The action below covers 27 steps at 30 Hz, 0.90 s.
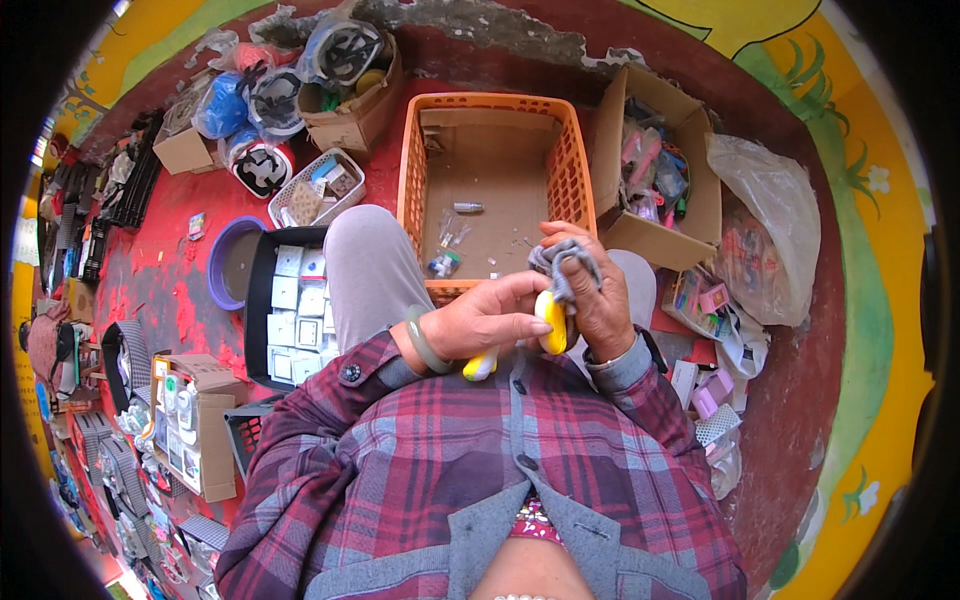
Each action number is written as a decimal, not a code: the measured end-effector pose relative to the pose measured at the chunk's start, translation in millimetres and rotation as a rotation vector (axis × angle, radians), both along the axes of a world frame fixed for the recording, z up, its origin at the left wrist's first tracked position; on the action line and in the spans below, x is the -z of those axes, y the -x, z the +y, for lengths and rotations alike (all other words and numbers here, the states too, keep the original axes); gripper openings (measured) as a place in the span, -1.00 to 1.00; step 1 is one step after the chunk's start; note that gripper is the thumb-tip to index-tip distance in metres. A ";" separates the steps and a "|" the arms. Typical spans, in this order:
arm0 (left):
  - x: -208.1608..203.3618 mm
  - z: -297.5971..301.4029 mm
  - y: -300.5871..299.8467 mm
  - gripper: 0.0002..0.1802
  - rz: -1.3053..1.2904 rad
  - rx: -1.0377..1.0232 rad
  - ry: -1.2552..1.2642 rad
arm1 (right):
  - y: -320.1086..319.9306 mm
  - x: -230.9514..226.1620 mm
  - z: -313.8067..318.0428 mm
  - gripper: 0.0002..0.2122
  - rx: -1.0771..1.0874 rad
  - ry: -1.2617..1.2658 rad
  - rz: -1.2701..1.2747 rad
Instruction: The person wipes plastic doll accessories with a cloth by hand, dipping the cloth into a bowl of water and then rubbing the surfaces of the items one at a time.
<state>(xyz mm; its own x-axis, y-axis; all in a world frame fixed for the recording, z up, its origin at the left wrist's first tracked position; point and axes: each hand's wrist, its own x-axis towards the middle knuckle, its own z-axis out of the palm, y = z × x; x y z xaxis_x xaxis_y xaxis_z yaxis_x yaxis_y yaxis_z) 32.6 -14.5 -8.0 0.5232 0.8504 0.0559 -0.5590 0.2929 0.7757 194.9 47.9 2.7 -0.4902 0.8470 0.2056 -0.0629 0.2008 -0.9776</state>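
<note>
In front of my chest, my left hand (pixel 497 318) pinches a small yellow-and-white thing (pixel 553 325) between thumb and fingers. A second yellow-and-white end (pixel 480 366) shows below that hand, and I cannot tell whether it belongs to the same thing. Bunched in my right hand (pixel 600 308) is a grey cloth (pixel 566 266), which touches the top of the yellow-and-white thing. Both hands are close together, over the near edge of an orange plastic crate (pixel 590 170). Inside the crate lie a small silvery cylinder (pixel 467 207) and little clear plastic bags (pixel 446 262).
An open cardboard box (pixel 612 120) of colourful small goods stands at the right, beside a clear plastic bag (pixel 770 200). To the left are a black tray (pixel 258 330) of white boxes, a purple basin (pixel 222 262) and a white basket (pixel 350 170). More goods lie farther left.
</note>
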 end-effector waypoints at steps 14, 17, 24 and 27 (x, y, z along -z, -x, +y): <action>13.4 11.6 8.7 -0.66 0.141 -0.048 0.018 | -14.2 16.2 16.5 -0.50 0.018 0.867 0.835; 30.1 14.0 4.3 -0.67 0.158 -0.054 0.009 | -13.9 10.5 16.8 -0.49 -0.089 0.897 0.869; 3.9 9.5 31.6 -0.55 -0.088 -0.130 0.164 | -63.9 62.9 40.4 -0.68 0.248 0.749 0.494; 1.8 13.4 38.5 -0.50 -0.225 -0.169 0.198 | -61.5 76.4 28.5 -0.80 0.272 0.703 0.255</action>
